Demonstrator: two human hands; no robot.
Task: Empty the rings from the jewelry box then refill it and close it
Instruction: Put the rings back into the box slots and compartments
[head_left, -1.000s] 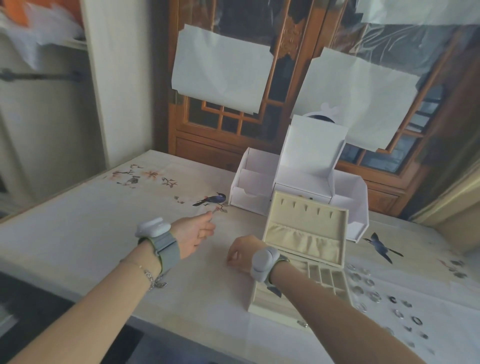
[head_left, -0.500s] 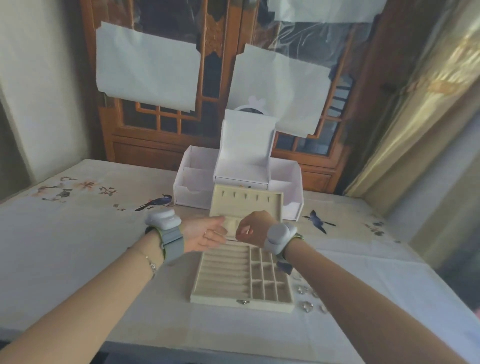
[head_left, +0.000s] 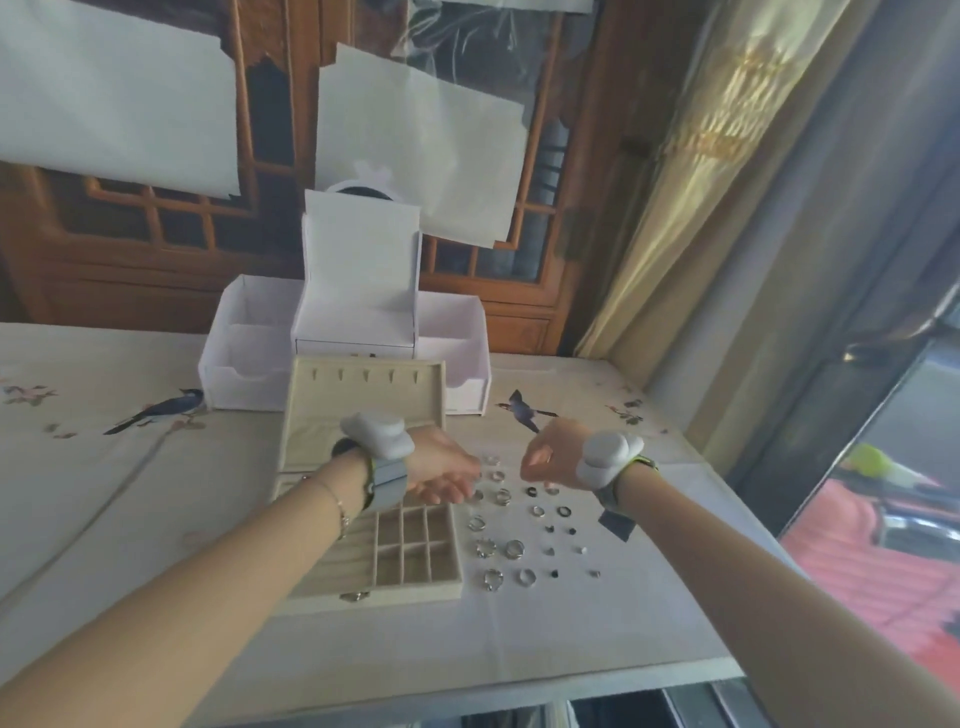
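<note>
Jewelry box (head_left: 415, 551): sat open on the table (head_left: 130, 519), lid upright at its 12 o'clock edge; its long axis ran from 9 to 3 o'clock, and the visible compartments looked empty.
Rings (head_left: 514, 548): lay in loose rows on the cloth just beside the box, at its 3 o'clock side — the emptying appeared done, the refill not yet begun.
Left hand (head_left: 441, 475): hovered over the box's right rear corner, palm turned up, fingers loosely extended and holding nothing visible.
Right hand (head_left: 550, 454): hung above the far rows of rings, fingers curled inward; whether it pinched a ring could not be told.
Key relation: the rings lay directly below and toward 6 o'clock of the right hand, which was nearer to most of them — the box lay toward 9 o'clock from them.
Background: a white organizer (head_left: 353, 332) stood at 12 o'clock behind the box.
</note>
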